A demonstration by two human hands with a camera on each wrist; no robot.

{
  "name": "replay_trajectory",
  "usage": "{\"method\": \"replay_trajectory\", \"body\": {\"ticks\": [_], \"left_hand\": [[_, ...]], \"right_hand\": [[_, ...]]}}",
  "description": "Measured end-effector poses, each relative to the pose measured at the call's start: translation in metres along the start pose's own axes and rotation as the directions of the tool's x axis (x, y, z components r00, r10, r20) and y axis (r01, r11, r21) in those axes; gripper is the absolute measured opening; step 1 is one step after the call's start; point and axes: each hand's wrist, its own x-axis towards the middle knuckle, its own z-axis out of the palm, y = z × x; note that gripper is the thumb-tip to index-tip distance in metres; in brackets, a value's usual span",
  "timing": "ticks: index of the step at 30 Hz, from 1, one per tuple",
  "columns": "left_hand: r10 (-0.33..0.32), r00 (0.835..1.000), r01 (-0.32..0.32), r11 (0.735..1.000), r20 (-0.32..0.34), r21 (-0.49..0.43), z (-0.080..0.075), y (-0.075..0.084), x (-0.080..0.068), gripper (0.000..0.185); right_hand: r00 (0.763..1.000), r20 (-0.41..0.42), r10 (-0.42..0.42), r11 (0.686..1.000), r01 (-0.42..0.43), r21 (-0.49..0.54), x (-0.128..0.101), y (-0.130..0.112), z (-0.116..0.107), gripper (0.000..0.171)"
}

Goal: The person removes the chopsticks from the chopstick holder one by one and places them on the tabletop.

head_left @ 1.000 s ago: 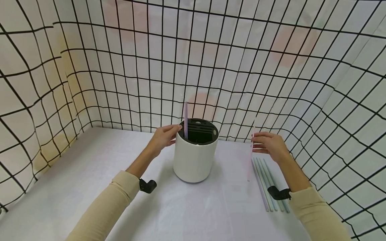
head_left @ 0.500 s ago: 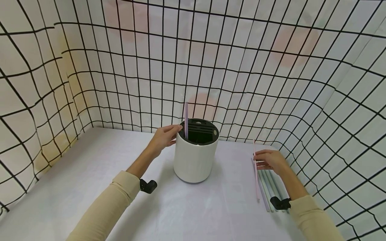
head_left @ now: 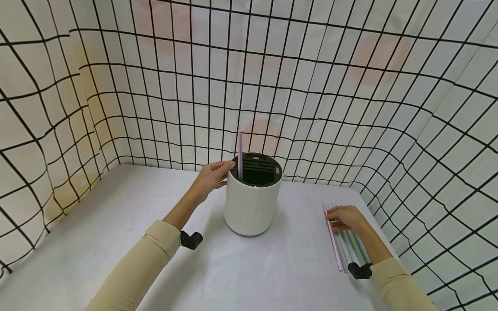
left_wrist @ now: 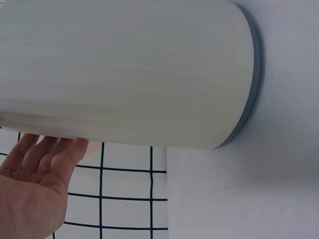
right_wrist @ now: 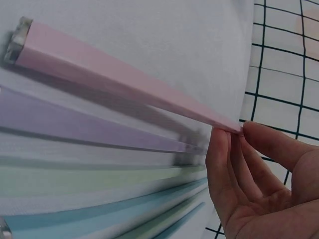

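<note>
A white round utensil holder (head_left: 252, 211) with a black slotted top stands upright on the table. My left hand (head_left: 212, 179) holds its left side at the rim, and in the left wrist view the fingertips lie against its wall. Purple chopsticks (head_left: 239, 149) rise from the left of its opening. On the right, my right hand (head_left: 346, 218) pinches a pink chopstick (right_wrist: 124, 74) between thumb and fingers near its far, thinner end. The pink one has a silvery near end and lies along the left of a row of purple, green and blue chopsticks (right_wrist: 99, 174).
A white cloth-covered table (head_left: 249, 276) spans the work area. Black wire grid panels (head_left: 303, 86) backed by pale sheeting enclose it at the back and both sides. The right hand works close to the right panel.
My right hand has lowered the pink chopstick and brought it towards me, down alongside the row on the table. The left hand and the utensil holder have stayed in place.
</note>
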Motion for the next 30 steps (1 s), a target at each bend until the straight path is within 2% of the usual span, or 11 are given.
{"method": "replay_trajectory", "body": {"ticks": [9, 30], "left_hand": [[-0.005, 1.0, 0.005, 1.0, -0.004, 0.006, 0.001, 0.001, 0.0, 0.052], [-0.004, 1.0, 0.004, 1.0, -0.013, 0.006, 0.001, 0.001, 0.0, 0.05]], "right_hand": [[0.997, -0.072, 0.017, 1.0, -0.016, 0.008, 0.005, 0.011, 0.005, 0.039], [0.992, -0.123, -0.038, 0.999, 0.036, -0.017, 0.006, 0.02, 0.008, 0.029]]}}
